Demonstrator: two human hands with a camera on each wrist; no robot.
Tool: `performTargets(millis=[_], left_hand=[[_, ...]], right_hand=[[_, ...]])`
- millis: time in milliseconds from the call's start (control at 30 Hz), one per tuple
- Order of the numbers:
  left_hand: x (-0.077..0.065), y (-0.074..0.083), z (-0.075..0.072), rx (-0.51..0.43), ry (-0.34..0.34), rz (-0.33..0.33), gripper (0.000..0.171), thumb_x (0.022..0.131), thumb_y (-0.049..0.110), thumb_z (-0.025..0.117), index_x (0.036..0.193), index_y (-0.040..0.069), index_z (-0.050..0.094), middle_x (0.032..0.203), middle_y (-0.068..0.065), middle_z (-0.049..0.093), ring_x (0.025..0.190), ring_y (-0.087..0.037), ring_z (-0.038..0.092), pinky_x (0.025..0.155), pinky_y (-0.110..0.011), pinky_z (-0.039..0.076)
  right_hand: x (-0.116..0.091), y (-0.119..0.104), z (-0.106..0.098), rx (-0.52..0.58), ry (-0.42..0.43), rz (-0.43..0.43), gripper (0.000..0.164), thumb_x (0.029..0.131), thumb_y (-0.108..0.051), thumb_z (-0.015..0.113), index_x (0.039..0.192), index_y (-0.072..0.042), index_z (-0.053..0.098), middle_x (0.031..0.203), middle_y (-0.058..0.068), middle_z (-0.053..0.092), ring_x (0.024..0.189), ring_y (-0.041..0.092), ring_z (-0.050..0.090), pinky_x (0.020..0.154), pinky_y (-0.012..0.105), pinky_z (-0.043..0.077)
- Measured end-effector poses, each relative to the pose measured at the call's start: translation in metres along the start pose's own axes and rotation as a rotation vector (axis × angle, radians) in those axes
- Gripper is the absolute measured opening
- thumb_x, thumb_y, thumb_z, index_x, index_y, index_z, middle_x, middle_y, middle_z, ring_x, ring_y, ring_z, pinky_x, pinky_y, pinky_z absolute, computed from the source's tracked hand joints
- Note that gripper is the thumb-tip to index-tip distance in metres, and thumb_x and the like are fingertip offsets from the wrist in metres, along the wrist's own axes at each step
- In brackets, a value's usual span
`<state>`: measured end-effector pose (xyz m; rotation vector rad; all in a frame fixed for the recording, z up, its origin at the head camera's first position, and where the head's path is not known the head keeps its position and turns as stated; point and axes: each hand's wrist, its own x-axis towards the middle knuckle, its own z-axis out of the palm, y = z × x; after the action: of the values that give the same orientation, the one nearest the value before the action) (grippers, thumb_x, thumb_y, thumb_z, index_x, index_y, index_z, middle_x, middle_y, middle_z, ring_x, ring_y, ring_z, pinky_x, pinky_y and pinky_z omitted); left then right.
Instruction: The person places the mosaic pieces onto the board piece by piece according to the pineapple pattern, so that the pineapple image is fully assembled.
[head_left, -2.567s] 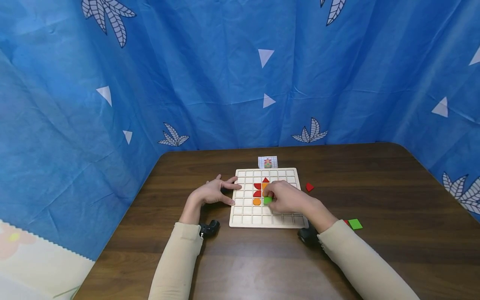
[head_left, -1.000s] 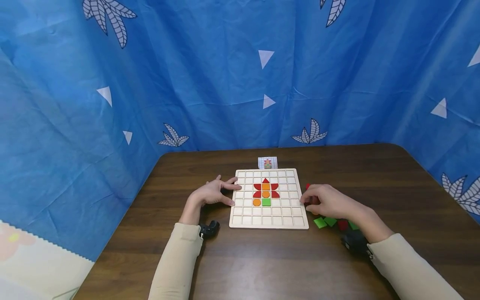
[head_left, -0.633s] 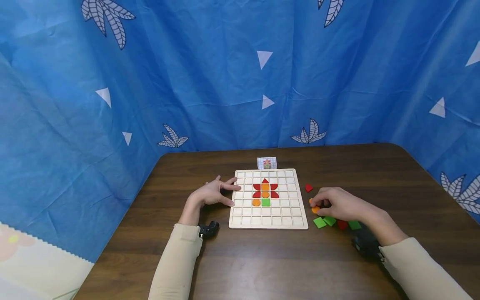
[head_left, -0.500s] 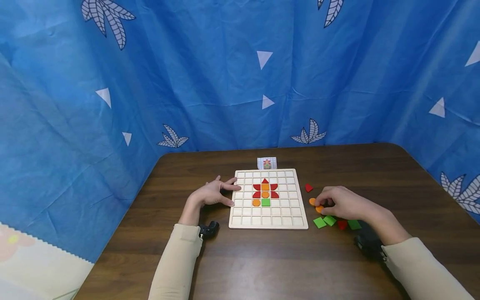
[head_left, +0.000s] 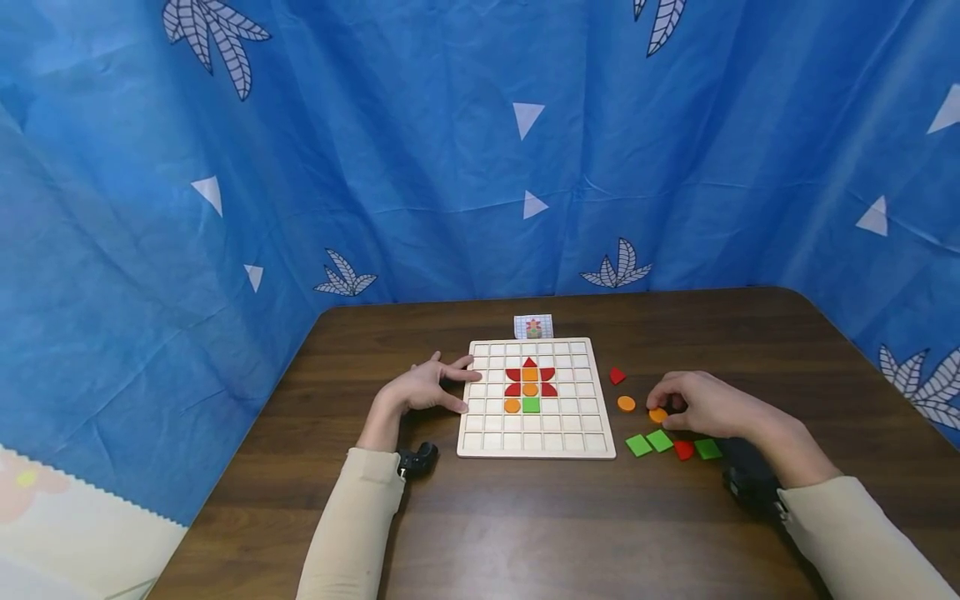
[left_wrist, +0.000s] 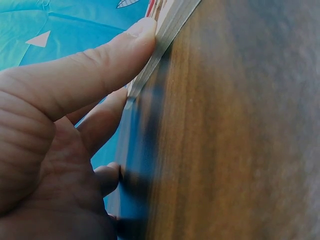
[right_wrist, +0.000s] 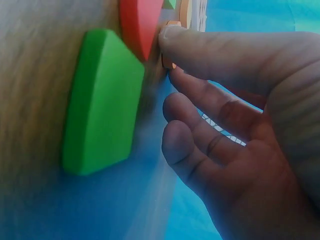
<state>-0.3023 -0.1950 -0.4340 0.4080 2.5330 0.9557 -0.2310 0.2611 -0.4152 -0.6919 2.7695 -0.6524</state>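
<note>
- Head view, lower right: the right hand (head_left: 701,404) pinched an orange disc (head_left: 657,415).
- Lower centre: the left hand (head_left: 418,386), fingers extended, touched the gridded wooden board (head_left: 572,423).

A blue curtain (head_left: 442,158) (leaf-printed) hangs behind a brown table (head_left: 540,521).

Wide way through on the near side of the grid board (head_left: 562,429), over bare worktop (head_left: 525,517). Left edge blocked: left hand (head_left: 423,385) there. Right edge: only a slim lane before red piece (head_left: 617,376), orange disc (head_left: 626,404), green tiles (head_left: 638,445); right hand (head_left: 705,404) beyond. Far edge: card (head_left: 533,327), curtain (head_left: 450,167) behind.
</note>
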Motion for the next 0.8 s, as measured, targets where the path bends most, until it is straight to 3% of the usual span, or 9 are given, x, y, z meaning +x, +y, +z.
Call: performTargets(millis=[600,800], left_hand=[[-0.002,0.002,0.0,-0.004,0.001,-0.005,0.057,0.081,0.023,0.087,0.134,0.035,0.07,0.165,0.012,0.037,0.162,-0.035,-0.01,0.12,-0.075,-0.006],[-0.002,0.001,0.0,-0.001,0.0,0.0,0.058,0.081,0.023,0.087,0.135,0.035,0.069,0.166,0.012,0.037,0.161,-0.036,-0.01,0.12,-0.076,-0.006]], right_hand=[[0.004,-0.002,0.0,-0.027,-0.047,0.003,0.021,0.086,-0.007,0.079,0.105,-0.015,0.074,0.101,-0.001,0.064,0.084,0.015,0.053,0.069,0.025,0.051],[0.012,-0.012,-0.002,-0.015,-0.018,-0.011,0.02,0.086,-0.009,0.078,0.104,-0.015,0.073,0.096,-0.003,0.064,0.084,0.015,0.054,0.07,0.025,0.05]])
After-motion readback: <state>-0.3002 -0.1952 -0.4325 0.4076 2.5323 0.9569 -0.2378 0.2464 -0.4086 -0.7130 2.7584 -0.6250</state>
